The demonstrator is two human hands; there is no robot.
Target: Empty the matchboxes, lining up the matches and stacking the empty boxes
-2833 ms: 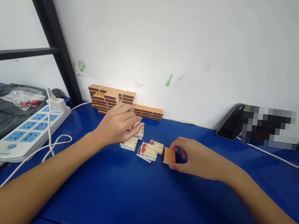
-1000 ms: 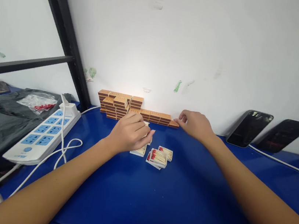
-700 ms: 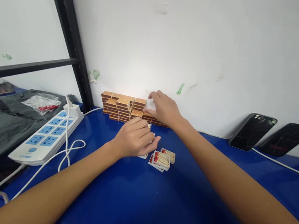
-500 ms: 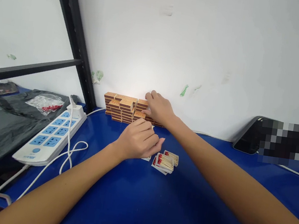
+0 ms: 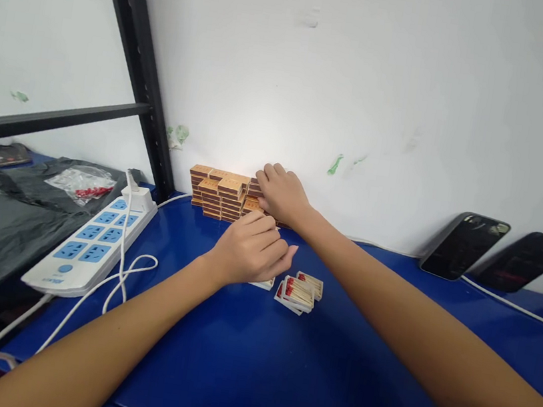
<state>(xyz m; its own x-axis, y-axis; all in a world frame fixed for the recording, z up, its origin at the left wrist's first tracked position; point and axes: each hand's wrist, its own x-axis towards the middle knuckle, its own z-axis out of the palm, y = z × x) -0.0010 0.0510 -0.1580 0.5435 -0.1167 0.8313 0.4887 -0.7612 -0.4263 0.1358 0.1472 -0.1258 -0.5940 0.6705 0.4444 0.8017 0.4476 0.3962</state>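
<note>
Orange-brown matchboxes [image 5: 222, 195] stand stacked in several layers against the wall. At the right part of the stack is my right hand [image 5: 280, 193], its fingers bent over a box and hiding most of it. My left hand [image 5: 254, 248] hovers in front of the stack with curled fingers; whatever it may hold is hidden. Just right of it, open white trays of red-tipped matches [image 5: 298, 293] lie overlapping on the blue table [image 5: 318, 372]. Another match tray [image 5: 264, 284] shows partly from beneath my left hand.
At the left lie a white power strip [image 5: 89, 238] with blue sockets, loose white cables [image 5: 128, 271] and a black plastic bag [image 5: 13, 207]. A black rack post [image 5: 138, 57] rises behind. Two dark phones [image 5: 464, 247] lean on the wall at right.
My right hand has shifted slightly left along the stack. My left hand has hardly moved, and a bit more of the tray beneath it shows. The camera view has shifted slightly.
</note>
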